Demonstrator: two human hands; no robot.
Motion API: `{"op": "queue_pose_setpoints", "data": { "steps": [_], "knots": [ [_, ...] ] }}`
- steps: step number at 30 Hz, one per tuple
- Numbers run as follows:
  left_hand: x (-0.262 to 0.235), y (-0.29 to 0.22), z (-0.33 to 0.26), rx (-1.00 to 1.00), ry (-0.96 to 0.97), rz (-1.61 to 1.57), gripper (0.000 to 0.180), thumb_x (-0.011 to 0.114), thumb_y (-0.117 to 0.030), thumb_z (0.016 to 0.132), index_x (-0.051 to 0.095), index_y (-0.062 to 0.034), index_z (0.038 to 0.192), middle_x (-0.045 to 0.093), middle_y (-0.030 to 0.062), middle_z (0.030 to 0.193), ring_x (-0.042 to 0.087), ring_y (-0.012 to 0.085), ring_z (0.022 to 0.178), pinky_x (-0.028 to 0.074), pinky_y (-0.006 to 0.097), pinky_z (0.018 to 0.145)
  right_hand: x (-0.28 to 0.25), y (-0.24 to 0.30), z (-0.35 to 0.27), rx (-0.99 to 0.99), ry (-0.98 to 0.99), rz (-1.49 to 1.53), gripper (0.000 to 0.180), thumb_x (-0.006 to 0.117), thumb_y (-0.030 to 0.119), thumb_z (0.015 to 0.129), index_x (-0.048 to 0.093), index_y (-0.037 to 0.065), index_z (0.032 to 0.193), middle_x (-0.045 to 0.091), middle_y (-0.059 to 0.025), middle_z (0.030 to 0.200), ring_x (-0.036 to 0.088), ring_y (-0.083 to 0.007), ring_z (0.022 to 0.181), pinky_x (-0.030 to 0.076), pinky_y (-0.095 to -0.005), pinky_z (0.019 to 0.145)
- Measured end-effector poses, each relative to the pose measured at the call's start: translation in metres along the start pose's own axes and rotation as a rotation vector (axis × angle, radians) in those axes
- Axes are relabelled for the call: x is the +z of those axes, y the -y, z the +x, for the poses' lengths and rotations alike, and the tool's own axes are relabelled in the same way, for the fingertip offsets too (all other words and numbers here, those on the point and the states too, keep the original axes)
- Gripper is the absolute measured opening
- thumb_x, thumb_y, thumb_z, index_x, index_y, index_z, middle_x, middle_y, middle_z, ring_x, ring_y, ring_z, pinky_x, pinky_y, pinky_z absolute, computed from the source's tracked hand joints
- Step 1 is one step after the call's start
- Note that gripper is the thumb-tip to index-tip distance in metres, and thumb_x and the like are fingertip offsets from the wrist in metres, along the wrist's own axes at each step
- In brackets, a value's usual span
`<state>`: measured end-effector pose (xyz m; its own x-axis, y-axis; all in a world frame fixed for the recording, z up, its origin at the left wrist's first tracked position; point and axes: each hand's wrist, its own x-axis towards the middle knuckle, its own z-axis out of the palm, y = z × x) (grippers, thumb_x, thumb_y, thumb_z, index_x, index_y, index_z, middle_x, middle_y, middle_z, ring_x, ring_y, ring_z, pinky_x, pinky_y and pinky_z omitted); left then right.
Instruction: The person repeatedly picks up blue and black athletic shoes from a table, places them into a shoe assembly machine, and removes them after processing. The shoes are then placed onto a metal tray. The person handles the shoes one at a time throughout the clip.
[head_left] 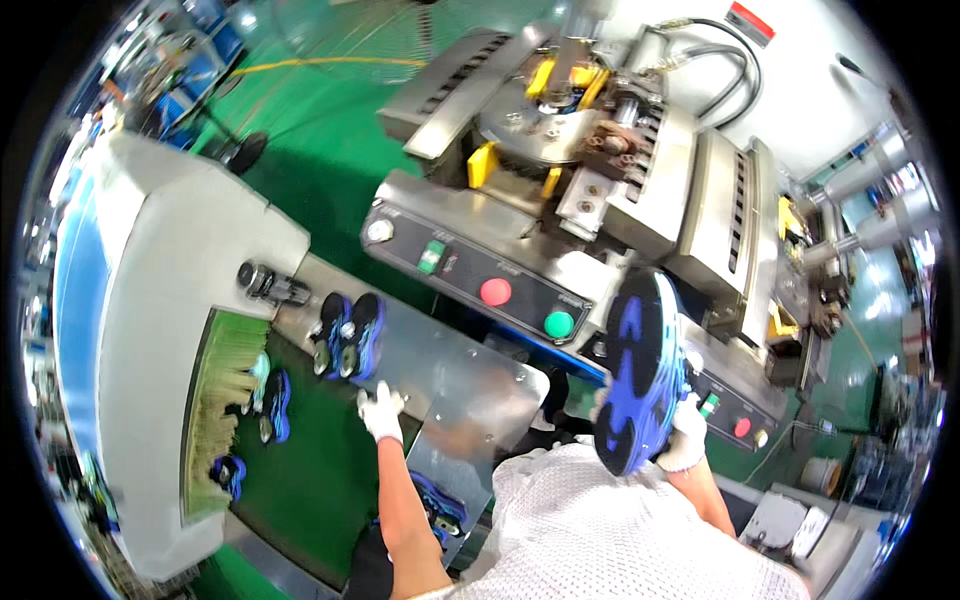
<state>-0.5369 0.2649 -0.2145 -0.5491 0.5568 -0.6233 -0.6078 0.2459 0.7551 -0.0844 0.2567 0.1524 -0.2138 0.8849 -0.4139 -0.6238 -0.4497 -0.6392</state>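
White-gloved right hand (pixel 686 438) seems clamped on a blue-black shoe (pixel 638 375), left hand (pixel 381 411) spread apart.

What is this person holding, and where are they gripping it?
The right hand holds a shoe by its side, toward the lower end in the picture; the grip is partly hidden. The left hand holds nothing visible.

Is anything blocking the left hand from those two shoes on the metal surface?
Nothing visible: no object shows in the gap between the left hand and the two shoes. The held shoe, in the right hand, is off to the right.
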Motion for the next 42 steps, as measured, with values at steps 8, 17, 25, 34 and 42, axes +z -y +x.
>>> {"op": "queue_pose_setpoints", "data": {
  "steps": [8,17,25,34,42],
  "knots": [
    [0.011,0.063,-0.109,0.099,0.143,0.532,0.07,0.072,-0.015,0.098,0.032,-0.0015,0.154,0.067,0.02,0.115,0.071,0.026,0.089,0.065,0.04,0.075,-0.033,0.018,0.02,-0.029,0.094,0.196,0.066,0.079,0.01,0.083,0.054,-0.005,0.141,0.07,-0.0195,0.126,0.073,-0.0308,0.109,0.062,-0.0451,0.094],
    [0.211,-0.109,-0.229,0.515,0.49,0.618,0.054,0.064,-0.003,0.1,0.043,0.0035,0.149,0.063,0.0201,0.134,0.064,0.0277,0.121,0.051,0.038,0.105,-0.035,0.054,0.023,-0.005,0.204,0.377,0.068,0.078,0.013,0.086,0.051,-0.009,0.144,0.064,-0.0254,0.135,0.068,-0.0362,0.119,0.057,-0.047,0.103],
    [0.405,-0.19,-0.209,1.316,0.796,1.119,0.047,0.068,-0.012,0.097,0.057,-0.0008,0.141,0.061,0.0181,0.141,0.06,0.0321,0.128,0.047,0.04,0.108,-0.039,0.08,0.025,-0.265,0.209,0.284,0.068,0.077,0.016,0.089,0.047,-0.006,0.147,0.066,-0.0257,0.129,0.07,-0.0351,0.115,0.061,-0.0466,0.098],
    [0.588,-0.143,-0.12,1.153,0.727,1.454,0.068,0.073,-0.028,0.092,0.048,0.0021,0.148,0.057,0.0269,0.142,0.057,0.0408,0.13,0.045,0.044,0.11,-0.082,0.065,0.0,-0.216,-0.084,-0.051,0.066,0.07,0.007,0.088,0.046,-0.002,0.149,0.064,-0.0113,0.135,0.063,-0.0202,0.116,0.05,-0.037,0.106],
    [0.664,-0.1,-0.04,1.32,0.533,1.548,0.067,0.078,-0.037,0.086,0.049,-0.0027,0.135,0.067,0.0261,0.121,0.066,0.0434,0.112,0.053,0.051,0.093,-0.093,0.058,-0.02,-0.099,-0.327,-0.179,0.079,0.075,0.004,0.082,0.041,-0.004,0.153,0.07,-0.0094,0.111,0.066,-0.0147,0.09,0.055,-0.0307,0.079]
  ]
}}
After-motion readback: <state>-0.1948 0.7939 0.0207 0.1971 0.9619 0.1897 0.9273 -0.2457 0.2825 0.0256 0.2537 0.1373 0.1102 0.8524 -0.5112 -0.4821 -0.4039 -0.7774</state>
